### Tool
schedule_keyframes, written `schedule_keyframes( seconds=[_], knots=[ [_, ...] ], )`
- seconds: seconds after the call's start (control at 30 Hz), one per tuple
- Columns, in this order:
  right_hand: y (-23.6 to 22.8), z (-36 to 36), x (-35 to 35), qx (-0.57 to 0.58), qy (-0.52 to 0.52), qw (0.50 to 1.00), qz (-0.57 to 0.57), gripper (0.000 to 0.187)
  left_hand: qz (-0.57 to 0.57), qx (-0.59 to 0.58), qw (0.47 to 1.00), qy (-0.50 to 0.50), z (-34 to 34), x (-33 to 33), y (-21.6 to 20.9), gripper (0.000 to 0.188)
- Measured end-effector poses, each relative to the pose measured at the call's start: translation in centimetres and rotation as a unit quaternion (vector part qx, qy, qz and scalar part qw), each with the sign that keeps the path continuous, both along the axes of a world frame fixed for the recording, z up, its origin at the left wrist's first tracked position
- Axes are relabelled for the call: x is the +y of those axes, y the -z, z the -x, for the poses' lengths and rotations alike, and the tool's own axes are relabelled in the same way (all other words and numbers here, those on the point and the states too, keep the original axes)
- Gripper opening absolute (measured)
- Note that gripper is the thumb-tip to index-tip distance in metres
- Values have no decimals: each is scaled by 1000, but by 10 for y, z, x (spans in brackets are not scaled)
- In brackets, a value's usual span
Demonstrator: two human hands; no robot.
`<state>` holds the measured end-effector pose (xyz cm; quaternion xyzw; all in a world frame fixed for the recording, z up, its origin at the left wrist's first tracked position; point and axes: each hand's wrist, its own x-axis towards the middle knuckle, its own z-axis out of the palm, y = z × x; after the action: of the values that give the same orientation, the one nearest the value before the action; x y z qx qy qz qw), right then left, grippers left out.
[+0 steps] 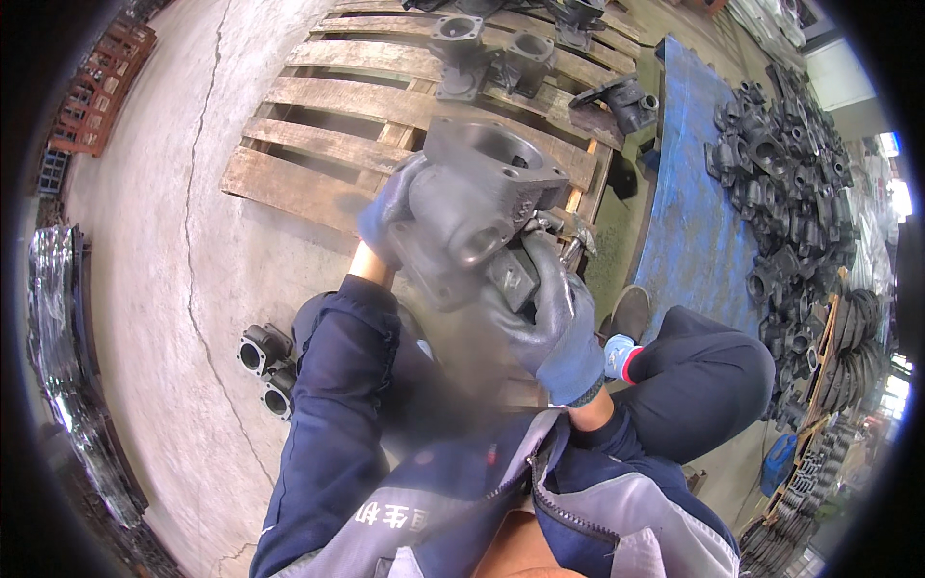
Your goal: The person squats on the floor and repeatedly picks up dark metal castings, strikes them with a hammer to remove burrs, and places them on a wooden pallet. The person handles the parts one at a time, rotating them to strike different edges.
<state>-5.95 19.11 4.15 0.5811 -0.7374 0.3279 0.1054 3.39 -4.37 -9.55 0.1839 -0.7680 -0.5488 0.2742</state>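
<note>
A dark grey metal casting [458,207] with a wide round bore and a flat bolt-hole flange is held up in front of me, over the near edge of the pallet. My left hand [390,207], in a blue glove with a grey coating, is closed on its left side, the fingers partly hidden behind it. From the lower right, my right hand [547,323] in a matching glove curls around the casting's lower end. A silver metal tool [568,234] shows by that hand's fingers; I cannot tell how it is held. Blur covers the casting's lower part.
Several castings [530,58] stand on the wooden pallet [289,188]. Two more castings [265,361] lie on the concrete floor at my left. A large heap of castings [771,159] covers the right side, beside a blue sheet [679,193]. Plastic-wrapped goods [72,328] line the far left.
</note>
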Motion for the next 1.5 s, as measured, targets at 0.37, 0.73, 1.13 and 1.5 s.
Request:
schedule_keyframes(
  seconds=[0.37, 0.73, 1.13, 1.5],
  knots=[
    [25, -8, 0, -36, 16, 998, -45, 68, 235, -40, 971, -1, -3, -12, -57, 53],
    [50, -2, -6, -607, -14, 795, 9, 56, 110, -13, 993, 50, -24, -16, -53, 45],
    [130, 7, 9, -901, 123, 380, 171, 15, -423, -147, 893, -48, -6, 5, -8, 50],
    [238, 9, 14, -925, 163, 323, 115, 9, -395, -228, 886, -80, 2, 26, 54, 49]
  ],
)
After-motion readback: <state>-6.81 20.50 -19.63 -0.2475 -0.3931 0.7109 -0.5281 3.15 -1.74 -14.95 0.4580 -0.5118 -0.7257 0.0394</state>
